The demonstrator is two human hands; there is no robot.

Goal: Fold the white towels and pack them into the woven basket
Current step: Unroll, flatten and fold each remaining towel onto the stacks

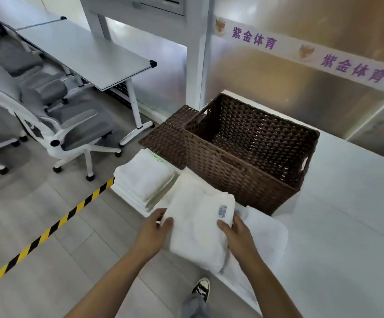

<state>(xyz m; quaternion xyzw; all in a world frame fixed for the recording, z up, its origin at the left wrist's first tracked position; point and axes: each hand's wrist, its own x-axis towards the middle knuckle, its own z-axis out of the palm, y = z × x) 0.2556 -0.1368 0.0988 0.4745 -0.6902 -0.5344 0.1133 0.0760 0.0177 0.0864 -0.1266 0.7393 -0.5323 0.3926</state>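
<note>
Folded white towel lies before empty brown woven basket

Bare forearms without sleeves, grey trousers, and a black canvas sneaker with white toe cap.

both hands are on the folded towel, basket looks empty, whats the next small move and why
Probably lift the folded towel and carry it forward over the near rim of the woven basket. The left hand and right hand grip its two sides, it looks fully folded, and the basket in front stands open with nothing visible inside. The stack of towels at the left can wait.
</note>
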